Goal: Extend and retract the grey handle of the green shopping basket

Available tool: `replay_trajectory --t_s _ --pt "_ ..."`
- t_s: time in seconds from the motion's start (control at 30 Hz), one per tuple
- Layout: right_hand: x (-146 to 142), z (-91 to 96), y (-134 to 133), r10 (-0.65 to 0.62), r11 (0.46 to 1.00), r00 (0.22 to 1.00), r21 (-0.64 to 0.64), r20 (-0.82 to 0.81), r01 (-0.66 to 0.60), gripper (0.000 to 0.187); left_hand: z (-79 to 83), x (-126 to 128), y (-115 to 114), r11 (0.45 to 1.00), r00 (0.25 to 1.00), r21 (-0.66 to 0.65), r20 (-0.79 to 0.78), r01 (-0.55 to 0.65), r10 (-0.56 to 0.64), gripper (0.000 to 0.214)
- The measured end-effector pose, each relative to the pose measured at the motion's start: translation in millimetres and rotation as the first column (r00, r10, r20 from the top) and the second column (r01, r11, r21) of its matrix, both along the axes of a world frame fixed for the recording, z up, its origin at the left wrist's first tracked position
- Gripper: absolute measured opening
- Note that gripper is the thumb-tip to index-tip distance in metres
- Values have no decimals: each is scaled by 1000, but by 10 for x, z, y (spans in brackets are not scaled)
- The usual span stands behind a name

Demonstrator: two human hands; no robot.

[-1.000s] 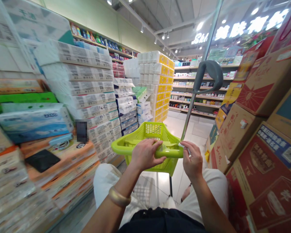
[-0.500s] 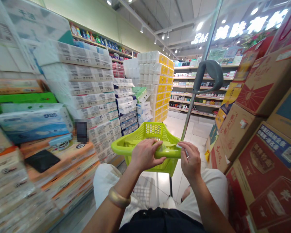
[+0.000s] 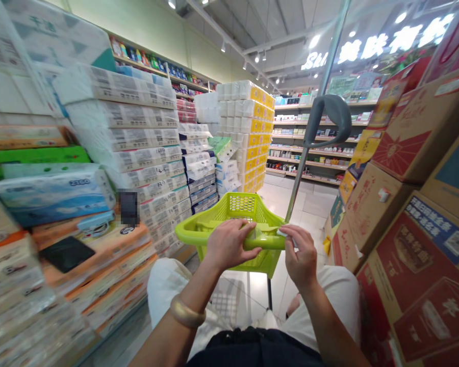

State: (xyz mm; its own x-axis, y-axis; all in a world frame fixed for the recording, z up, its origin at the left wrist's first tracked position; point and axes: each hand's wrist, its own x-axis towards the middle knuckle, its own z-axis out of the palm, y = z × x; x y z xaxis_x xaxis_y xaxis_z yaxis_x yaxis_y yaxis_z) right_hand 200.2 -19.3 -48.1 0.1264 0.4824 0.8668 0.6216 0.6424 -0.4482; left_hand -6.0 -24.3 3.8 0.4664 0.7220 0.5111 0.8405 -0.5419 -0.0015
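While tall stacks of tissue packs (image 3: 147, 140) are crowding the left side and piled cartons (image 3: 424, 244) are walling off the right, the yellow-green basket (image 3: 191, 235) is standing just in front of the person's knees (image 3: 340, 293). A metal pole (image 3: 296, 188) with a gray handle (image 3: 338, 137) is rising beyond its right side, obstructing that corner. The left hand (image 3: 229, 242) is gripping the near bar (image 3: 268, 243), fingers wrapping over, thumb lying below. At the bar's right end, the right hand (image 3: 300, 250) is bunching its fingers together, pinching a small white piece (image 3: 281, 232), possibly tissue; their underside contact is staying hidden. Having slid slightly inward, they are bringing that piece closer to the left hand.
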Motion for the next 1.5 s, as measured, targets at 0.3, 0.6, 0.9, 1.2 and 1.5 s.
replay_trajectory --t_s 0.3,0.6,0.9,1.2,1.5 --pt "62 -27 77 -36 999 994 -25 -104 33 26 7 -3 -10 1000 1000 -1 -15 -6 6 56" --pt "-24 -4 -9 50 999 999 17 11 -51 23 17 -7 -19 1000 1000 -10 -29 -12 11 57" --pt "50 -11 13 14 1000 1000 -1 -14 -14 24 3 -7 -9 1000 1000 3 -16 -4 4 56" --pt "62 -10 59 -57 998 998 -42 -16 56 26 4 -5 -15 1000 1000 -2 -21 -11 11 57" --pt "-51 65 -52 48 996 990 -76 133 -38 24 -1 -19 -12 1000 1000 -9 -18 -3 3 56"
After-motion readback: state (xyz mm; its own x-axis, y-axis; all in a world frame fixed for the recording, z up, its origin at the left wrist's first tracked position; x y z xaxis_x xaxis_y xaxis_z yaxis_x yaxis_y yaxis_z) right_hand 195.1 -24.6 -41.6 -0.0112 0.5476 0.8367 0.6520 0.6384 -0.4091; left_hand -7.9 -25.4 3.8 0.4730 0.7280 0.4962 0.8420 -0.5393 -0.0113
